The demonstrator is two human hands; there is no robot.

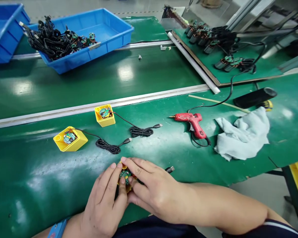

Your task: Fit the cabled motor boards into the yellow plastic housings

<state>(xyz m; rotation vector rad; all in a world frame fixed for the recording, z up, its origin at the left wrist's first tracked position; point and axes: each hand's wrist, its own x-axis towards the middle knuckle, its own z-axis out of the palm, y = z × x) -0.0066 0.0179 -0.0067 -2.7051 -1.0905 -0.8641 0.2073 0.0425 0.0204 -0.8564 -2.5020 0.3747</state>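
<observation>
Between my two hands, near the front edge of the bench, is a yellow plastic housing with a green circuit board (pixel 125 176) in its mouth. My left hand (pixel 104 198) wraps its left side, the thumb on the board. From the right, my right hand (pixel 151 188) closes round it with fingertips at the board and the rim. Most of the housing is hidden by the fingers. A USB plug (pixel 170 169) pokes out beyond my right hand. Farther off stand two similar yellow housings, one upright (pixel 106 122) and one tilted (pixel 78 142), each with a board inside and a coiled black USB cable (pixel 108 146).
A red glue gun (pixel 188 119) lies to the right, beside a pale cloth (pixel 243 135) and a black cylinder (pixel 254 97). Behind the white rail, a blue bin (pixel 86 58) holds cables and boards. Several motors with boards (pixel 229 62) sit on a green board at back right.
</observation>
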